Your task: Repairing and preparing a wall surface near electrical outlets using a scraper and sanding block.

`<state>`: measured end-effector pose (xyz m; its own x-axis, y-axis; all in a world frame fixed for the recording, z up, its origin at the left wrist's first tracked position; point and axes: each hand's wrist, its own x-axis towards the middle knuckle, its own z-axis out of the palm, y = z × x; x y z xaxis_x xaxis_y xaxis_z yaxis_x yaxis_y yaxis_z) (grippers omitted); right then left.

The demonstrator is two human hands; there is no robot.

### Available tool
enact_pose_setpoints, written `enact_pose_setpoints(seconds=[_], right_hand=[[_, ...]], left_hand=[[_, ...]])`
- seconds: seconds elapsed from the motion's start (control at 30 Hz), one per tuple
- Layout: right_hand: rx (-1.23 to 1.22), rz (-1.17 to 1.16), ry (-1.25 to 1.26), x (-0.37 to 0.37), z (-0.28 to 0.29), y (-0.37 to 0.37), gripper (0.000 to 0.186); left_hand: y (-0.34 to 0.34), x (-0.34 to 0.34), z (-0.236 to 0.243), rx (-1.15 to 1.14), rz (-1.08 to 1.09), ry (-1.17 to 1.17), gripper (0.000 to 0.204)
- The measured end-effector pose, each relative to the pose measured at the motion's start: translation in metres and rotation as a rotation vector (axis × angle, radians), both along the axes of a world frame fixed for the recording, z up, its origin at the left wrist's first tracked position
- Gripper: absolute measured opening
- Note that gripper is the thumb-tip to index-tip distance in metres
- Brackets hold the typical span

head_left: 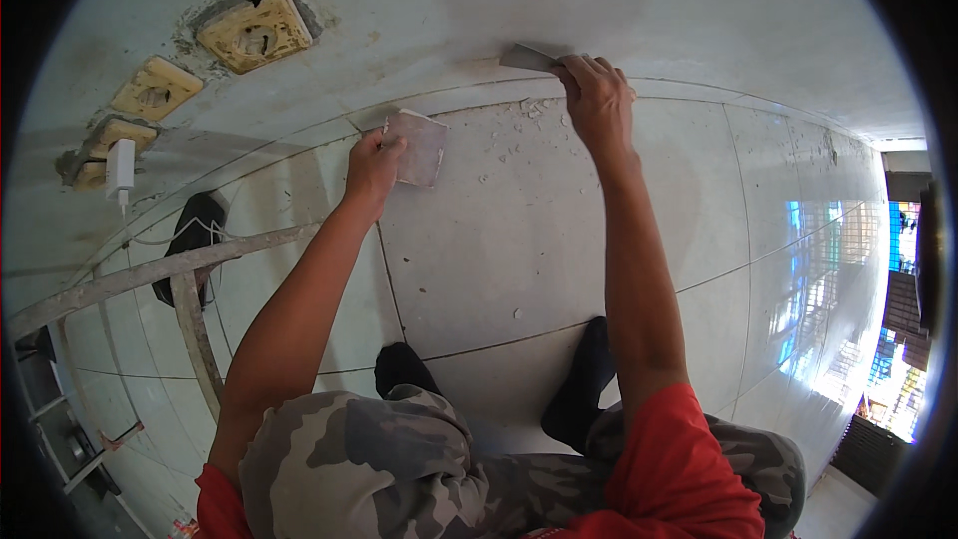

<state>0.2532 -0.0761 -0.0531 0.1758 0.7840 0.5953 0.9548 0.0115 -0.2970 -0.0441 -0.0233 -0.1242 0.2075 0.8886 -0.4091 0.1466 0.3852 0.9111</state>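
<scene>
My right hand (pixel 597 100) is closed round a scraper (pixel 529 57), a thin grey blade whose flat lies at the lower part of the pale wall (pixel 429 30). Only the blade shows; the fingers cover the rest of it. Lower and to the left, my left hand (pixel 373 172) pinches a flat, square, greyish-pink plate (pixel 423 148) by its left edge, thumb on top. That plate is held above the floor near the foot of the wall, and its rim looks rough and whitish. Between the two hands, crumbs of chipped material (pixel 524 125) lie scattered on the tiles.
Yellowed sockets (pixel 257 32) sit in the wall at the upper left, one with a white charger (pixel 120 168) plugged in. Its cable runs toward a dark bag-like object (pixel 190 240) behind a worn metal frame (pixel 150 269). Large glossy tiles (pixel 479 269) cover the floor.
</scene>
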Motion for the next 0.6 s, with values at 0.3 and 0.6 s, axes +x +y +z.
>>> enact_pose_setpoints(seconds=[0.3, 0.6], right_hand=[[-0.023, 0.058, -0.087, 0.004, 0.013, 0.002, 0.006], [-0.150, 0.255, 0.059, -0.038, -0.003, -0.014, 0.013]], left_hand=[[0.001, -0.010, 0.001, 0.003, 0.025, -0.008, 0.017], [0.005, -0.005, 0.000, 0.011, 0.017, -0.035, 0.018]])
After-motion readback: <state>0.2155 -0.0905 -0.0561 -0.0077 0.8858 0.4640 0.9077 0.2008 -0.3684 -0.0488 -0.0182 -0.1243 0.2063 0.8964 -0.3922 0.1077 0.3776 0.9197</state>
